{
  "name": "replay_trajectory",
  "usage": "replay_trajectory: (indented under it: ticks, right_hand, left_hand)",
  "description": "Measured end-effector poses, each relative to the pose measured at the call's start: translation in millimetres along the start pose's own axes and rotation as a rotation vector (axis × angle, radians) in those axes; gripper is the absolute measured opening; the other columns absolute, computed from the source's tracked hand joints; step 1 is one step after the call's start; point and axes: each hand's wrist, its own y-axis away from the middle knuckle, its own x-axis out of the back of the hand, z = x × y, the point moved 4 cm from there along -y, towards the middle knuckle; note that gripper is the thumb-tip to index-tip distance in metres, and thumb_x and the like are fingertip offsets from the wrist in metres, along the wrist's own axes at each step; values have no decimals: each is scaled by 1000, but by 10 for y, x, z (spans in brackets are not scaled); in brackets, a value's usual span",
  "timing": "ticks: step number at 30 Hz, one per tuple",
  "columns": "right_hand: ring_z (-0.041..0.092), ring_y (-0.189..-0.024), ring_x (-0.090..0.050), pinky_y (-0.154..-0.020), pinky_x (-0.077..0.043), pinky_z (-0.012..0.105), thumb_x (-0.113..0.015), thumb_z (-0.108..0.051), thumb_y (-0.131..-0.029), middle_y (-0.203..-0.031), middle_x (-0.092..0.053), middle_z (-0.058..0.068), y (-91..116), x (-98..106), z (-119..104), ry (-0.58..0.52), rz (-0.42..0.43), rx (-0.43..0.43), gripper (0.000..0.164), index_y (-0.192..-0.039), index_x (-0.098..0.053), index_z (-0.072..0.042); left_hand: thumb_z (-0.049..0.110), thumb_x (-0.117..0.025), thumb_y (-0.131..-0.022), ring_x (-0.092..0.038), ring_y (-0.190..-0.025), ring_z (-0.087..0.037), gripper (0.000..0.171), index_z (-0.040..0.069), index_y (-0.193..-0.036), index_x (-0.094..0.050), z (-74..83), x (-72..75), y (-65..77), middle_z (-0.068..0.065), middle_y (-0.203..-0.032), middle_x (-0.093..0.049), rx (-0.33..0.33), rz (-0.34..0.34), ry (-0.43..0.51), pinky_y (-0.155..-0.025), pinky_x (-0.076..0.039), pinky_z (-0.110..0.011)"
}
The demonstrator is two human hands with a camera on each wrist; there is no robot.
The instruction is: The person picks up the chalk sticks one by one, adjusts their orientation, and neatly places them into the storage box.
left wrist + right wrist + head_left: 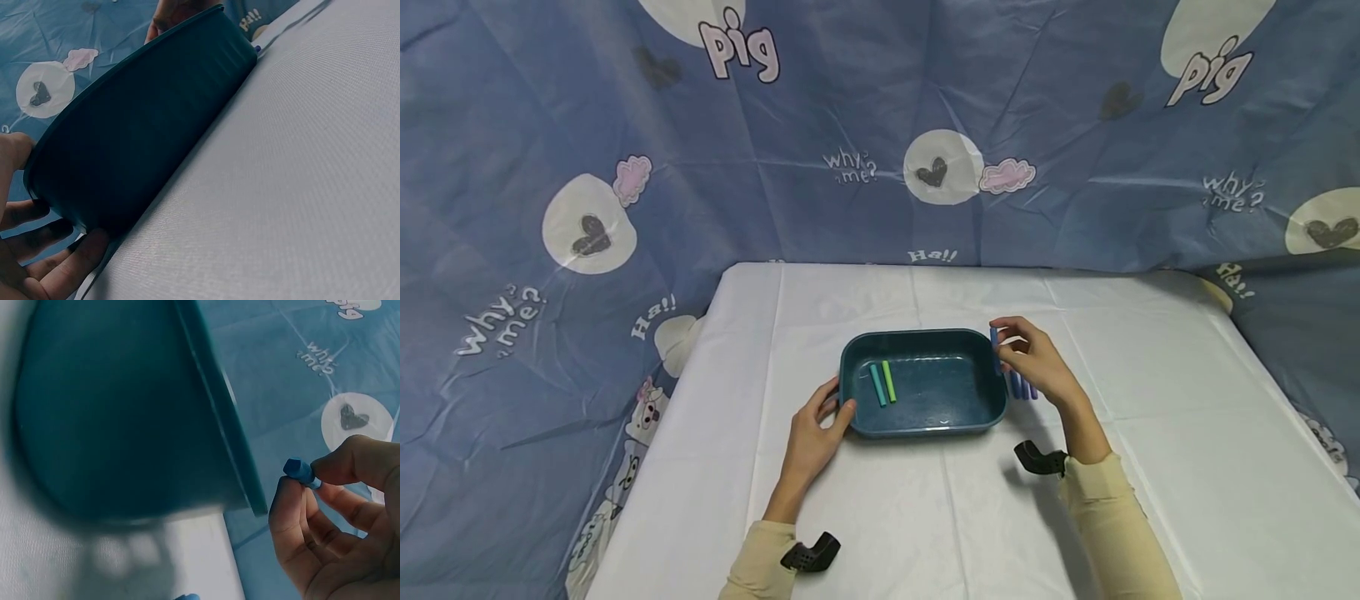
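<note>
A dark teal plastic tray (925, 432) sits on the white-covered table. Inside it, toward the left, lie a teal stick (877, 385) and a lime green stick (889, 381). At the tray's left end my left hand (814, 432) grips the corner, thumb by the rim and fingers against the outer wall (125, 150). Beside the right end, my right hand (1036, 360) pinches a short blue stick (300, 471) between thumb and fingers, held at rim height. The stick's visible end looks faceted; whether it is a crayon or a marker I cannot tell.
Several blue and purple sticks (1024, 386) lie side by side on the table just right of the tray, partly under my right hand. A blue printed cloth (850, 217) hangs behind the white table cover (880, 517).
</note>
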Motion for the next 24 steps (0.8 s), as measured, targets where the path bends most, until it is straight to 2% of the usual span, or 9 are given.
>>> replay_trajectory:
  ticks: [7, 16, 21, 24]
  right_hand:
    - [18, -78, -59, -66, -57, 32, -54, -2, -90, -109, -50, 19, -16, -56, -19, -20, -7, 11, 39, -128, -51, -7]
    - [21, -81, -59, -67, -57, 30, -54, -4, -92, -111, -49, 20, -52, -155, -80, -31, -41, 17, 38, -129, -50, -7]
    - [21, -83, -59, -68, -57, 29, -53, -4, -92, -111, -49, 19, -60, -171, -61, -11, -48, 3, 38, -130, -49, -8]
    - [23, -83, -59, -68, -56, 30, -52, -2, -92, -111, -48, 20, -50, -189, -111, -11, -60, 2, 39, -130, -48, -5]
  left_hand:
    - [18, -66, -89, -60, -114, -36, 53, -1, -135, -48, -21, 4, -12, -24, -133, -53, 7, 2, -9, -97, -48, -47]
    - [14, -66, -89, -61, -112, -36, 51, -4, -134, -49, -17, 10, 0, -25, -132, -54, -24, 15, -11, -96, -48, -48]
    - [14, -65, -90, -60, -113, -37, 51, -3, -135, -48, 11, 6, -3, -25, -133, -53, -24, -3, 0, -97, -47, -47]
    - [15, -65, -90, -61, -113, -36, 51, -3, -135, -48, 14, 14, -1, -24, -133, -54, -17, -2, -5, -98, -47, -47]
